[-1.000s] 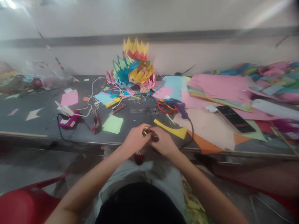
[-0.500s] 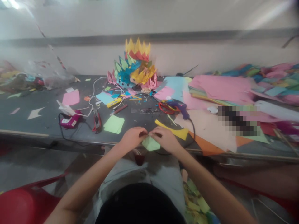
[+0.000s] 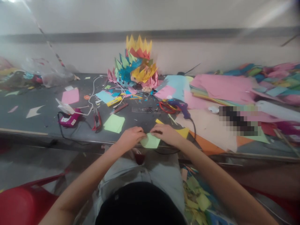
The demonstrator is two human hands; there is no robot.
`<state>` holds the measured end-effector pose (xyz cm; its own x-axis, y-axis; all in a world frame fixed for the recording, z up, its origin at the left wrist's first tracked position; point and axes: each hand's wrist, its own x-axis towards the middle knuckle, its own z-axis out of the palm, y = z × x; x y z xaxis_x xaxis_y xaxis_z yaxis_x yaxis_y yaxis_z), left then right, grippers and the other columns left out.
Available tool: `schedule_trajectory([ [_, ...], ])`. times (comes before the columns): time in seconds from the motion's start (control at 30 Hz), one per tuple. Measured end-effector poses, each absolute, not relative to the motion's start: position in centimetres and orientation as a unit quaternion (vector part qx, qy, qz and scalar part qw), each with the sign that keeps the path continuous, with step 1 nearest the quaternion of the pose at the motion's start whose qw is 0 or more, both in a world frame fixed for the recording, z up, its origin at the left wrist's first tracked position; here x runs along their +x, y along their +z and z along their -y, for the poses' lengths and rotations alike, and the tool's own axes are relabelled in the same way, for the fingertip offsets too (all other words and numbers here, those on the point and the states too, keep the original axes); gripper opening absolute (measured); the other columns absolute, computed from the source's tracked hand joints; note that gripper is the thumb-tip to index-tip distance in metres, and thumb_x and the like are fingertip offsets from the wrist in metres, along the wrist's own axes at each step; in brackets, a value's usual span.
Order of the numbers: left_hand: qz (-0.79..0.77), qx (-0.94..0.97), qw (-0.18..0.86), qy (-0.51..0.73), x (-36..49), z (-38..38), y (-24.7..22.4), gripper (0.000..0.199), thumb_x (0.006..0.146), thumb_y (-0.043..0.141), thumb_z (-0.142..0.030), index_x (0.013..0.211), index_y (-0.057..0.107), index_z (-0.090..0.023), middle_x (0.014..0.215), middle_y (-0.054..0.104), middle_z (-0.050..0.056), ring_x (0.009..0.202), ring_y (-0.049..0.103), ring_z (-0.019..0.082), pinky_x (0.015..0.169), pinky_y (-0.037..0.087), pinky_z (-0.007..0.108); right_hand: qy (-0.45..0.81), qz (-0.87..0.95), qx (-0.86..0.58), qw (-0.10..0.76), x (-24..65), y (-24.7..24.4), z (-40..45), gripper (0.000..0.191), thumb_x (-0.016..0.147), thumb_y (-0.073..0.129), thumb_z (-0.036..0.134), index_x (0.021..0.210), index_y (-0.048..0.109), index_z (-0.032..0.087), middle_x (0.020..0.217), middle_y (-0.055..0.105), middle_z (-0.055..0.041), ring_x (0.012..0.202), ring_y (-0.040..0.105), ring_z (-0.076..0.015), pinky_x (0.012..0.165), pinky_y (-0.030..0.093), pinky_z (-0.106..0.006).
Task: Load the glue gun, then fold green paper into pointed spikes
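Observation:
Between both hands is a light green piece of paper [image 3: 150,141], at the table's front edge. My left hand [image 3: 132,136] has its fingers closed on the paper's left side. My right hand [image 3: 165,133] pinches its upper right side, and the fingertips partly cover the upper edge. To the left of my left hand lies a small stack of light green paper squares [image 3: 114,123]. A yellow paper strip [image 3: 183,132] lies partly under my right hand. Folded paper crowns [image 3: 138,67] in yellow, red, blue, green and pink are piled at the back.
Red-handled pliers [image 3: 97,121] and a magenta box with a cord [image 3: 70,118] stand to the left. A purple glue gun [image 3: 182,107] and large pink paper sheets [image 3: 222,87] lie right. A yellow cutter [image 3: 114,101] rests mid-table. A red stool [image 3: 25,204] is at lower left.
My hands have moved slightly apart along the green paper. Its top edge now shows between my fingertips, and the paper lies flatter and a little higher in view.

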<state>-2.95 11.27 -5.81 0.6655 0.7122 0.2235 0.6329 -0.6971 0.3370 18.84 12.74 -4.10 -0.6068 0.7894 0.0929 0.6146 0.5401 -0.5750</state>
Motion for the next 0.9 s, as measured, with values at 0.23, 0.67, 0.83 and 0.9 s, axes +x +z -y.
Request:
schedule_trajectory([
  [0.23, -0.404, 0.894, 0.111, 0.161, -2.7, -10.9, -5.2, 0.018, 0.088, 0.048, -0.02, 0.091, 0.066, -0.021, 0.089, 0.062, 0.001, 0.086, 0.057, 0.014, 0.077, 0.045, 0.025, 0.228, 0.893, -0.351, 0.164, 20.1, -5.4, -13.1, 0.026, 0.09, 0.045, 0.029, 0.102, 0.068, 0.025, 0.096, 0.064, -0.0042, 0.086, 0.06, -0.0146, 0.079, 0.044, -0.026],
  [0.67, -0.406, 0.901, 0.052, 0.143, -2.5, -10.4, -5.6, 0.023, 0.09, 0.046, -0.024, 0.102, 0.065, -0.025, 0.091, 0.059, 0.002, 0.085, 0.056, 0.014, 0.071, 0.044, 0.023, 0.196, 0.912, -0.319, 0.168, 20.5, -6.1, -12.6, 0.034, 0.092, 0.038, 0.036, 0.104, 0.067, 0.024, 0.097, 0.06, -0.0074, 0.087, 0.057, -0.0155, 0.08, 0.046, -0.027],
  [0.83, -0.407, 0.902, 0.051, 0.137, -2.4, -10.3, -5.4, 0.023, 0.09, 0.046, -0.023, 0.102, 0.065, -0.025, 0.09, 0.058, 0.003, 0.084, 0.054, 0.014, 0.07, 0.044, 0.023, 0.204, 0.909, -0.319, 0.174, 20.5, -5.8, -12.5, 0.033, 0.092, 0.039, 0.036, 0.103, 0.067, 0.023, 0.096, 0.06, -0.0078, 0.087, 0.057, -0.0161, 0.08, 0.046, -0.029],
  [0.9, -0.406, 0.902, 0.049, 0.136, -2.4, -10.3, -5.3, 0.023, 0.09, 0.046, -0.023, 0.102, 0.065, -0.025, 0.09, 0.057, 0.003, 0.084, 0.054, 0.014, 0.07, 0.044, 0.023, 0.204, 0.91, -0.32, 0.169, 20.4, -5.7, -12.5, 0.032, 0.091, 0.04, 0.035, 0.103, 0.068, 0.023, 0.096, 0.06, -0.0079, 0.086, 0.057, -0.0162, 0.079, 0.046, -0.029],
])
